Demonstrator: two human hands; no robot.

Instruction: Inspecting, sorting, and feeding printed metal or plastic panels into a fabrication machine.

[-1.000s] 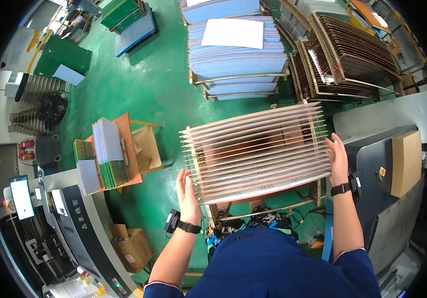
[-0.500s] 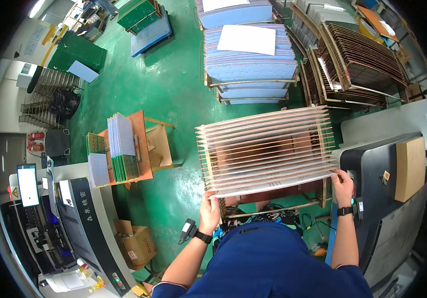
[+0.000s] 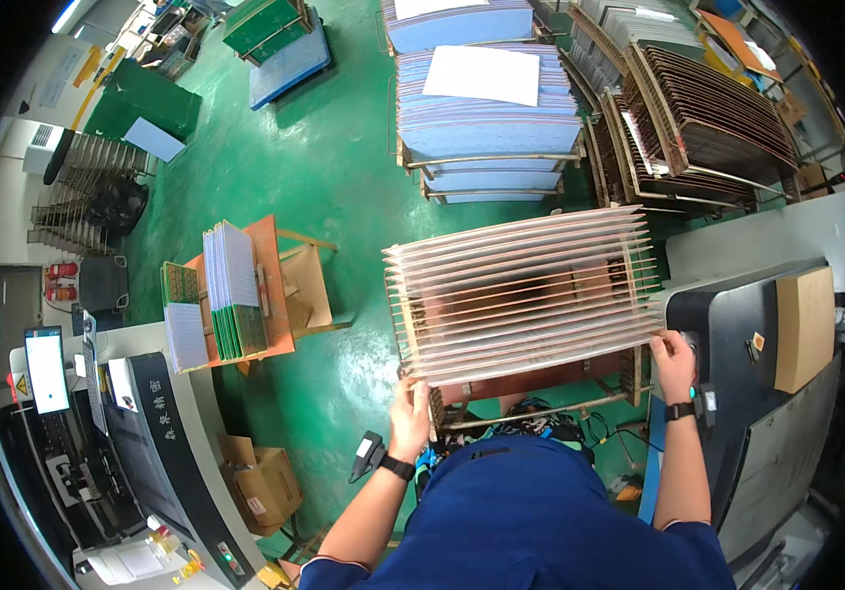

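Note:
Ahead of me stands a rack (image 3: 538,418) holding several thin, flat panels in a row, with pale faces and copper-coloured edges. The nearest panel (image 3: 540,362) leans in the rack's near part. My left hand (image 3: 408,418) is closed at its near left corner, fingers bent against the edge. At its right corner, my right hand (image 3: 675,364) pinches the edge between thumb and fingers. Both wrists wear dark bands, and a small black device sits beside the left one. The fingertips behind the panel are partly hidden.
Machines flank me, one with a screen (image 3: 46,369) at left and a dark-topped one (image 3: 737,334) at right. A small stand (image 3: 280,295) holds upright green-edged boards. Beyond are racks of blue sheets (image 3: 486,128) and brown-edged panels (image 3: 727,118). A cardboard box (image 3: 270,487) sits lower left.
The nearest panel has tipped away from me toward the others, showing less of its pale face. Both hands have moved only slightly with its corners.

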